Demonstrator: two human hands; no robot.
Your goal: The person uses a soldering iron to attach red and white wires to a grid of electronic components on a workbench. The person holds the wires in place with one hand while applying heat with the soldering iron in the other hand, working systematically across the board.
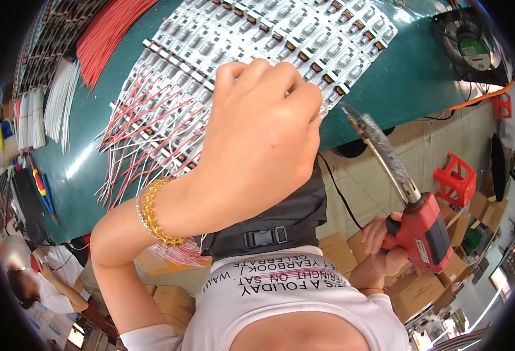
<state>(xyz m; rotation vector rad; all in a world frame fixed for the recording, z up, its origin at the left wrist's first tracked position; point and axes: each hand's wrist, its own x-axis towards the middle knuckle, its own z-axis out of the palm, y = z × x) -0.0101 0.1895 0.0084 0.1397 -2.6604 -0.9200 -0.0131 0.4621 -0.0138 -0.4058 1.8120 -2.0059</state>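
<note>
A panel of small white circuit boards (196, 42) in rows lies on the green table mat (395, 96). Red and white wires (143, 131) hang off the rows on its left side. Over the panel's near right part is my left hand (263, 123), a yellow beaded bracelet on its wrist. Its fingers are curled closed, and their tips and anything in them are hidden behind the hand. My right hand (382, 248) grips a red and black pistol-shaped soldering gun (424, 234). The gun's long metal barrel points up-left, its tip just off the panel's right edge, apart from the boards.
Bundles of red wires (108, 38) and white wires (62, 96) lie at the far left. A black fan (474, 50) stands at the far right. Pliers (42, 186) rest near the left edge. Red stools (455, 177) and cardboard boxes (418, 295) are right; another person (58, 278) sits lower left.
</note>
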